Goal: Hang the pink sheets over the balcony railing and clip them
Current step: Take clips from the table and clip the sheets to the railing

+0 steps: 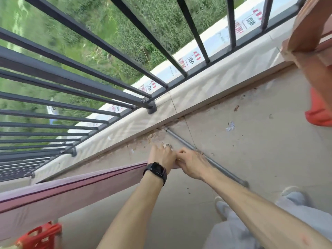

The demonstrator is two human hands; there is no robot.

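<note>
Railing (100, 51) bars close-set; floor (251, 141) open.

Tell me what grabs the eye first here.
The left hand, wearing a black watch, and the right hand grip the end of the pink sheet at lower centre; it stretches away leftward. Above them the dark balcony railing fans across the upper left, with grass beyond its bars.

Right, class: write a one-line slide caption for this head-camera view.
Left hand and right hand grip one end of a pink sheet near the railing.
</note>
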